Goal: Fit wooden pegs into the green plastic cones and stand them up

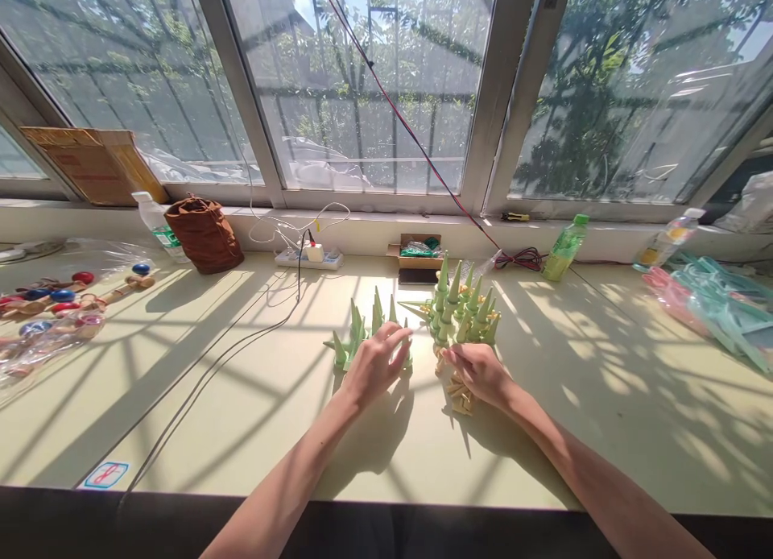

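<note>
Fine handwork noted

Left hand (375,362) held loosely curled over left green cones (356,327); right hand (481,370) bunched at right green cones (448,308), wooden pegs (460,398) just beside; grips cannot be told. Piece-handling apparently under way; precise, spike-clear pinch called for.

Bare left hand (373,362), bare right hand (483,370), slender fingers (394,332), narrow wrists (351,398), both forearms (299,466) uncovered to the view's lower edge
</note>
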Tool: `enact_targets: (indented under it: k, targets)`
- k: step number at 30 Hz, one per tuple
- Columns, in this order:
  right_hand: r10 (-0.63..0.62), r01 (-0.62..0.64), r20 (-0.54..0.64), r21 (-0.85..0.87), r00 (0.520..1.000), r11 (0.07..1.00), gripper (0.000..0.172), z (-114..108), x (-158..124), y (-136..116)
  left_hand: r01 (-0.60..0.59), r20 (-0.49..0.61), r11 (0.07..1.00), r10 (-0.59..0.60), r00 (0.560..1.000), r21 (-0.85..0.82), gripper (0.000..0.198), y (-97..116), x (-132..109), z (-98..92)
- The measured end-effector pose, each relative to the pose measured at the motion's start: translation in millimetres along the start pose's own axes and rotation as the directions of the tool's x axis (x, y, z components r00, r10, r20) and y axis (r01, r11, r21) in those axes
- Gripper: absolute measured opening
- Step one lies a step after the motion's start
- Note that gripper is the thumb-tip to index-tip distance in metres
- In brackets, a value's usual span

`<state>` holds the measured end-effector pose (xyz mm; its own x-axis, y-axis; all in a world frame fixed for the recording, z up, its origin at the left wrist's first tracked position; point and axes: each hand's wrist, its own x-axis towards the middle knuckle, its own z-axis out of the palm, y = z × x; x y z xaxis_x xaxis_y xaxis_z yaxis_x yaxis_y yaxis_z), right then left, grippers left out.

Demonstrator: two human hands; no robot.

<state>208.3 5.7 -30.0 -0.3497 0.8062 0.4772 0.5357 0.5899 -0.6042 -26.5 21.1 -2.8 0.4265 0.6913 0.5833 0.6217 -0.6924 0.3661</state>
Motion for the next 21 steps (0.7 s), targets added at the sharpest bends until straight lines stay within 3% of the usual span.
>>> enact_targets:
  k: [7,15,18,21]
  targets:
    - [0.003,-0.008,-0.068,-0.075,0.998,0.997,0.036,-1,-1,1,-0.021,0.127,0.999,0.026,0.992,-0.041,0.023,12,-1,0.8]
    - [-0.043,0.028,-0.1,-0.141,0.994,0.99,0.02,0,-1,0,0.012,0.088,0.996,-0.004,0.996,-0.092,0.056,11,-7,6.4]
    - [-0.058,0.04,-0.109,-0.167,0.992,0.985,0.019,0,-1,1,0.055,0.09,0.991,-0.045,0.995,-0.118,0.05,10,-7,8.9]
    - [-0.044,0.018,-0.133,-0.197,0.99,0.98,0.021,-1,-1,2,0.055,0.084,0.988,-0.043,0.996,-0.144,0.026,11,-5,8.9]
